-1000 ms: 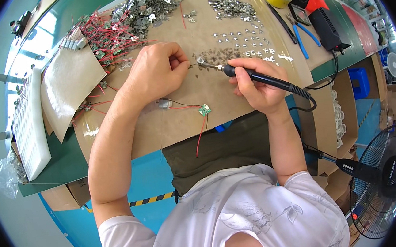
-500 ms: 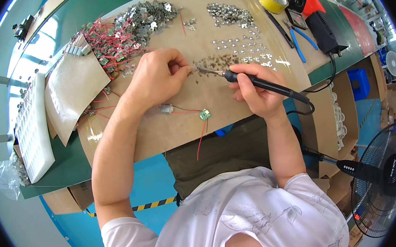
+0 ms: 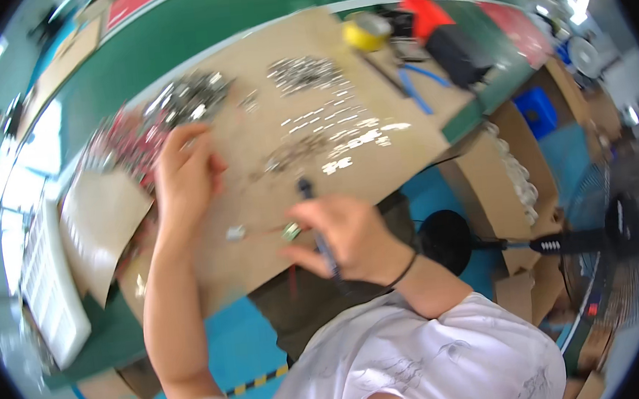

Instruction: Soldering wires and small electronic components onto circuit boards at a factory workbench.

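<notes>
My right hand is closed round the dark handle of a soldering iron, near the front edge of the brown work sheet. Just beside its fingertips lies a small green circuit board with red wire. To its left a small silvery motor rests on the sheet. My left hand is raised beside the heap of red-wired parts, fingers partly curled. Motion blur hides whether anything is between them. Small dark bits lie scattered on the sheet between both hands.
Silvery metal pieces lie heaped and in rows toward the back. At the back right are yellow tape, blue-handled pliers and a black box. A white tray stands far left; a fan stands right.
My hands have parted: the left has gone left toward the wired heap, the right has come back toward me with the soldering iron. The whole view has shifted and blurred.
</notes>
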`<move>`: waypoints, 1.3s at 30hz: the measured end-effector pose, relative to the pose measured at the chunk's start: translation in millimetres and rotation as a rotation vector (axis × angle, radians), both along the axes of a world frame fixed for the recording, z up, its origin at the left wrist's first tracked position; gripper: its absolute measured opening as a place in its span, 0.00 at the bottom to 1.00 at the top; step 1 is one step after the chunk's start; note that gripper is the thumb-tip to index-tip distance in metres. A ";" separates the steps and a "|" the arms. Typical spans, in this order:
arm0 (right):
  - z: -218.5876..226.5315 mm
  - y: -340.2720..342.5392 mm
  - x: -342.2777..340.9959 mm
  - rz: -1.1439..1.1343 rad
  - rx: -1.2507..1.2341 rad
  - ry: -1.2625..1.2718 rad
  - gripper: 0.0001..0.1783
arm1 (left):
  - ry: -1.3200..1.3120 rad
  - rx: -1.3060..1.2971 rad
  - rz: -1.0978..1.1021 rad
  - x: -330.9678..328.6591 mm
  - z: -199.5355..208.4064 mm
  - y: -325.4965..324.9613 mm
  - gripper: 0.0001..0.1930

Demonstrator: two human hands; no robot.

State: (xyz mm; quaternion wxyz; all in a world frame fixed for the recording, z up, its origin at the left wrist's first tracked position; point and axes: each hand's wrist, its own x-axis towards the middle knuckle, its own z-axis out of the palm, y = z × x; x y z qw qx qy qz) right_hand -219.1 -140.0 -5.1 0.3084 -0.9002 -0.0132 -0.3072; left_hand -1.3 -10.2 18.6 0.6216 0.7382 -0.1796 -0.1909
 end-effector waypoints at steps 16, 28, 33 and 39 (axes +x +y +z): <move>-10.4 1.2 37.1 0.031 0.446 -0.199 0.32 | 0.001 0.131 -0.648 -2.3 2.2 13.3 0.16; -17.7 -14.9 45.8 0.105 0.441 -0.148 0.34 | 0.028 0.120 -0.650 0.5 0.4 8.5 0.14; -13.8 -11.5 51.0 0.116 0.422 -0.205 0.33 | -0.112 0.168 -0.649 -2.2 -3.1 15.4 0.14; -12.6 -23.0 46.0 0.035 0.276 -0.183 0.33 | -0.225 0.259 -0.697 -3.3 8.8 5.5 0.10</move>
